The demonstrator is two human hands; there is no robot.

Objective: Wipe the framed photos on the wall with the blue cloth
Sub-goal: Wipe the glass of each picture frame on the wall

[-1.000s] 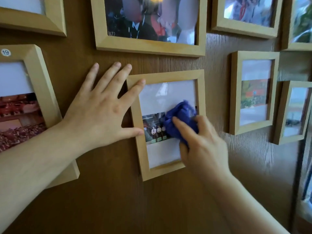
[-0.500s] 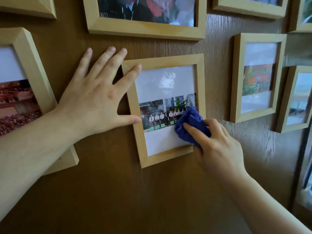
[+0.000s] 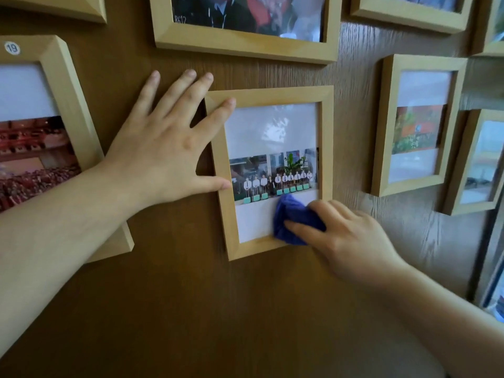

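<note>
Right hand grips the bunched blue cloth, fingers curled over it, pressing it to the glass at the lower right corner of the small centre frame. Left hand lies flat and spread on the wood-grain wall, forefinger and thumb bracing that frame's left edge.

Right hand presses blue cloth on center frame's lower glass; left hand braces its edge.
</note>
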